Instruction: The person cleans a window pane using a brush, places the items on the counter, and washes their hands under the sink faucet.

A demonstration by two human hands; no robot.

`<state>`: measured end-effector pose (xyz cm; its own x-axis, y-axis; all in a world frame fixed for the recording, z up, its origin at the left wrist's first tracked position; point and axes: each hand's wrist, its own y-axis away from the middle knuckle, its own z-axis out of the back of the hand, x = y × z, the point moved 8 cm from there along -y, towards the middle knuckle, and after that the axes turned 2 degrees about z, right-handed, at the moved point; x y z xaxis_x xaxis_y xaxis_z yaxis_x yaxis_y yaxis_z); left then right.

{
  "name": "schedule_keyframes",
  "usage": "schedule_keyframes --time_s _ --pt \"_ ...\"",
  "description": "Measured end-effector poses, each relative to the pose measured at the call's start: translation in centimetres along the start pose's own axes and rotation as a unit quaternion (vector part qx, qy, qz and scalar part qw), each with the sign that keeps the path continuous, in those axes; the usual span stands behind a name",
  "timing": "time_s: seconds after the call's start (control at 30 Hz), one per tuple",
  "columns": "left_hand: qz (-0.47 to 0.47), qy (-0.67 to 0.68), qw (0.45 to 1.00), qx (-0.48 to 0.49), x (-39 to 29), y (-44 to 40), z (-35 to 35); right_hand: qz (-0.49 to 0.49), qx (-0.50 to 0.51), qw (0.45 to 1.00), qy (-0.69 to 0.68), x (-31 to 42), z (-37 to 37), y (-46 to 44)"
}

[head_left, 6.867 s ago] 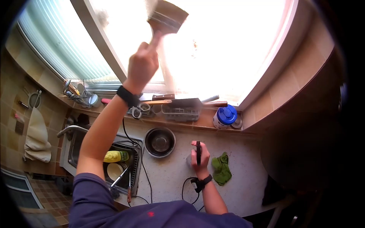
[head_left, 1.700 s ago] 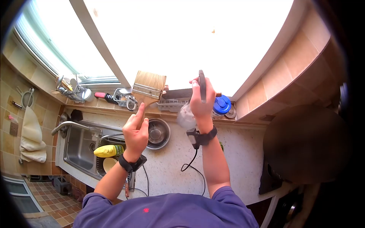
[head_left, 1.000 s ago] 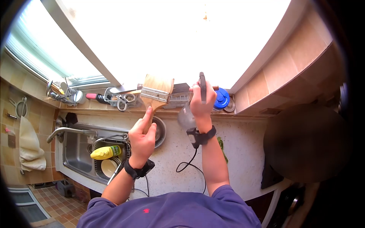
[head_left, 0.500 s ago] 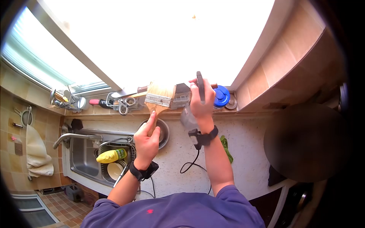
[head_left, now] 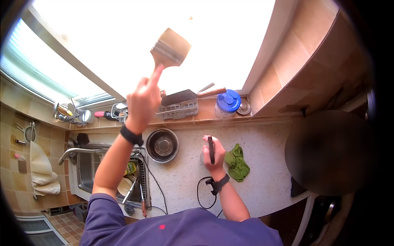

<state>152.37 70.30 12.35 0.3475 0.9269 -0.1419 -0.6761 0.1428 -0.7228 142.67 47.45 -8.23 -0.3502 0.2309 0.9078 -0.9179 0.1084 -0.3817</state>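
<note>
My left hand (head_left: 143, 100) is raised in front of the bright window and closed around the handle of a wide paintbrush (head_left: 172, 46). The brush's pale bristles point up and to the right, and the forefinger lies along its handle. Lower down, over the counter, my right hand (head_left: 215, 156) grips the dark handle of a greyish container (head_left: 211, 148). Most of that container is hidden by the hand, so its exact kind is unclear. Just right of this hand lies a crumpled green cloth (head_left: 237, 162). Between the two arms a steel bowl (head_left: 152, 144) sits on the counter.
A cleaver (head_left: 179, 97) lies across a grey rack on the sill, beside a blue-lidded jar (head_left: 227, 105). At left is a sink (head_left: 85, 172) with a dish rack (head_left: 144, 180) and faucet (head_left: 74, 151). A black cable (head_left: 159, 183) runs over the counter. A dark blurred round shape covers the right.
My left hand has lifted the paintbrush up against the window. My right hand has come down from the sill to the counter with the dark-handled container.
</note>
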Motion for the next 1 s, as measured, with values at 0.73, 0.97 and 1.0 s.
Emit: schedule_keyframes --time_s 0.73,0.97,1.0 --pt "-0.141 -0.096 0.985 0.018 3.3 -4.6 -6.8 0.033 0.004 0.999 -0.013 -0.1 0.4 1.1" --pt "-0.094 -0.103 0.990 -0.014 5.1 -7.4 -4.1 0.031 -0.002 0.999 -0.006 -0.1 0.2 1.1" --pt "-0.075 -0.093 0.992 -0.039 4.1 -7.4 -3.9 0.043 -0.005 0.999 0.003 0.2 0.3 0.9"
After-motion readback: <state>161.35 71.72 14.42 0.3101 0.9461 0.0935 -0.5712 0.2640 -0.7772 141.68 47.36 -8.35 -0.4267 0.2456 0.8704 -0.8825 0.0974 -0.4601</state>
